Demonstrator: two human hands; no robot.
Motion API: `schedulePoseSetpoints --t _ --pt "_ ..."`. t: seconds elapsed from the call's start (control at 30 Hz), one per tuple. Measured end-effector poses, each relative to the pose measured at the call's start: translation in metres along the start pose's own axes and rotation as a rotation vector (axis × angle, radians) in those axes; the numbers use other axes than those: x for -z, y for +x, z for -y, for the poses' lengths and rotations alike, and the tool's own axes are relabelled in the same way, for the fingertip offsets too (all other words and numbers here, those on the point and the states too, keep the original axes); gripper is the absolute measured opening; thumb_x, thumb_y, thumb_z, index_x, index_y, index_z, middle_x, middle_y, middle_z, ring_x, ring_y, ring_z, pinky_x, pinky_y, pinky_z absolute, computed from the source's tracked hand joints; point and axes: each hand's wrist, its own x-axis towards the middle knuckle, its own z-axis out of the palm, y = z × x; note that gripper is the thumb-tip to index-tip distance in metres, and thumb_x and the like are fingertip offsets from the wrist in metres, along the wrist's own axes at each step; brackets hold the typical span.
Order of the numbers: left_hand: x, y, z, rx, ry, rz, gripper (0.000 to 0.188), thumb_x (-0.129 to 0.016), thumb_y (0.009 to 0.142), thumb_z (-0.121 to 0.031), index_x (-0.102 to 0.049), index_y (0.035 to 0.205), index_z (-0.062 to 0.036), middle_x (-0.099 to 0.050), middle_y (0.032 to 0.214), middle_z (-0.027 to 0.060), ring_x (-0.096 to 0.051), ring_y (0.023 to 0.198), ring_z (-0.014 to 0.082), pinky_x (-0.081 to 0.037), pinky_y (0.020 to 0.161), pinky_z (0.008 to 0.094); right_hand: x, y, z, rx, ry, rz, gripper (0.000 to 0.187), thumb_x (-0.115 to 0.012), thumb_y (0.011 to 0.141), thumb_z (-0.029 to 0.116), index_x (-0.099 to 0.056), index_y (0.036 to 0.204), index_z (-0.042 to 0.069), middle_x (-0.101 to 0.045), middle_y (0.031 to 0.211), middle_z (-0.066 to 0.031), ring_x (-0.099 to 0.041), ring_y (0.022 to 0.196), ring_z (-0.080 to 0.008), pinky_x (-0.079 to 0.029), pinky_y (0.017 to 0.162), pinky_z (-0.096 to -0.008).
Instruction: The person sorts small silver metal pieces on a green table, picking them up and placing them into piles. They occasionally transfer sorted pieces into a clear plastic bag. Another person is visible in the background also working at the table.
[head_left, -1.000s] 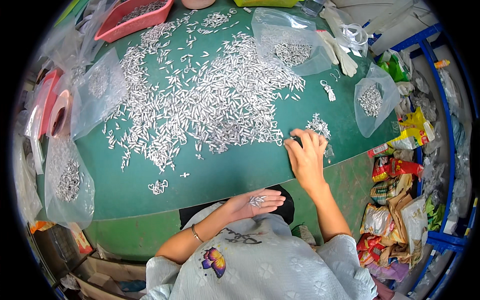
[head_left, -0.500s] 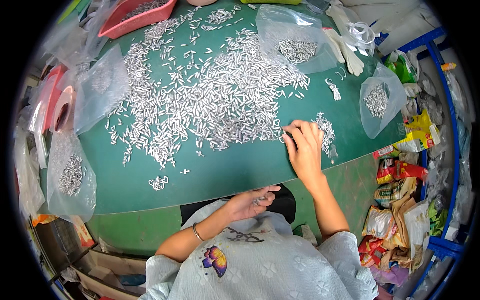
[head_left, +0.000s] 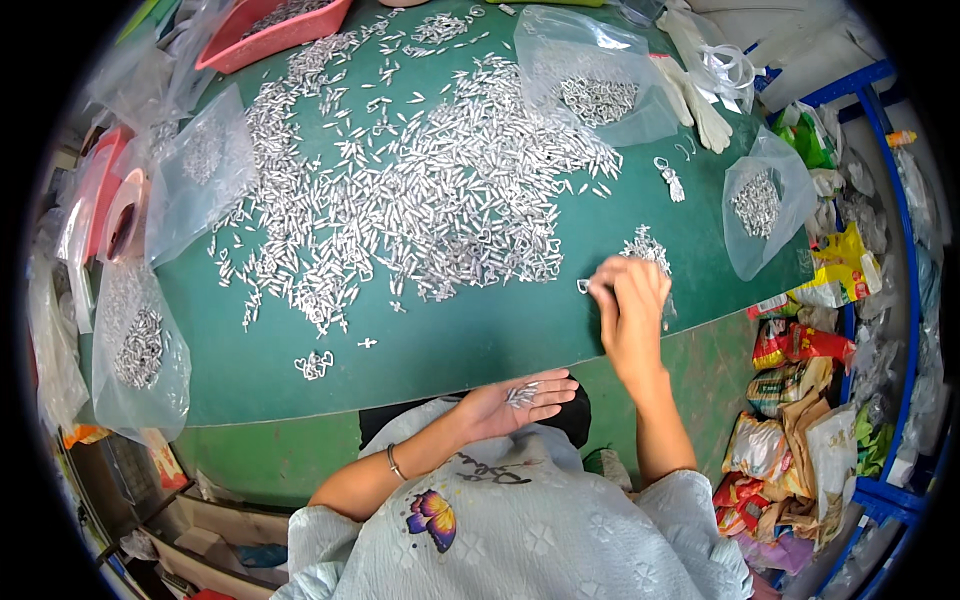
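Palm up at the table's near edge, my left hand (head_left: 515, 400) has its fingers stretched out and carries several small pointed silver metal pieces (head_left: 521, 395) on the palm. My right hand (head_left: 634, 300) is over the table, thumb and fingers pinched on a small silver heart-shaped ring (head_left: 583, 286) that sticks out at the fingertips. Just beyond this hand lies a small pile of silver pieces (head_left: 648, 246), partly hidden by it. A broad heap of pointed silver pieces (head_left: 430, 200) spreads over the middle of the green table (head_left: 480, 340).
Clear plastic bags with silver parts lie at the left (head_left: 140, 350), at the back (head_left: 597, 100) and at the right (head_left: 755, 205). A pink tray (head_left: 270, 38) stands far left; white gloves (head_left: 705, 120) lie far right. Blue shelving (head_left: 905, 260) and packets border the right side.
My right hand has moved right, away from the heap's edge, with the ring in its pinch. My left hand has uncurled its fingers, so the pieces on its palm show.
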Motion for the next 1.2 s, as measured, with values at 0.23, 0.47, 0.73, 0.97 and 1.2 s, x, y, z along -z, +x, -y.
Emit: schedulePoseSetpoints --t 0.23,0.47,0.73,0.97,1.2 --pt "0.003 -0.005 0.007 -0.011 -0.287 -0.026 0.03 -0.046 0.102 -0.02 -0.054 0.12 0.0028 -0.056 0.093 0.0064 -0.055 0.084 0.0137 -0.05 0.074 0.0263 0.006 -0.026 0.028 0.168 0.291 0.344 0.022 -0.067 0.078 0.006 -0.064 0.1 0.004 -0.058 0.105 -0.0095 -0.053 0.098 -0.0286 -0.039 0.084 -0.0402" --pt "0.004 -0.009 0.001 -0.018 -0.207 0.065 0.024 -0.054 0.099 -0.013 -0.056 0.118 0.0005 -0.052 0.092 0.0033 -0.048 0.075 0.0096 -0.039 0.057 0.0208 -0.026 0.017 0.004 0.137 0.089 0.118 0.028 -0.072 0.079 0.011 -0.064 0.105 0.006 -0.058 0.111 -0.0087 -0.053 0.102 -0.0304 -0.04 0.085 -0.0403" --pt "0.011 -0.007 0.007 -0.11 -0.142 -0.056 0.014 -0.056 0.09 0.002 -0.056 0.104 0.0004 -0.052 0.098 0.0057 -0.048 0.078 0.0114 -0.042 0.067 0.0245 -0.015 0.015 -0.016 0.089 0.011 0.072 0.023 -0.069 0.081 0.007 -0.065 0.103 0.005 -0.058 0.113 -0.0096 -0.053 0.103 -0.0295 -0.039 0.09 -0.0417" --pt "0.008 -0.01 0.003 -0.12 -0.143 -0.066 0.012 -0.056 0.087 0.005 -0.057 0.097 -0.0005 -0.052 0.098 0.0059 -0.048 0.079 0.0119 -0.043 0.07 0.0255 -0.014 0.021 -0.014 -0.032 -0.049 -0.081 0.012 -0.068 0.083 0.009 -0.065 0.094 0.004 -0.061 0.097 -0.0077 -0.054 0.092 -0.0278 -0.038 0.079 -0.0396" --pt "0.011 -0.009 0.003 -0.107 -0.115 -0.092 0.013 -0.057 0.086 0.005 -0.057 0.097 -0.0025 -0.054 0.097 0.0056 -0.049 0.079 0.0117 -0.044 0.072 0.0257 -0.016 -0.002 0.011 0.045 -0.098 0.05 0.023 -0.073 0.078 0.01 -0.063 0.098 0.006 -0.058 0.099 -0.007 -0.053 0.092 -0.0263 -0.036 0.081 -0.0404"
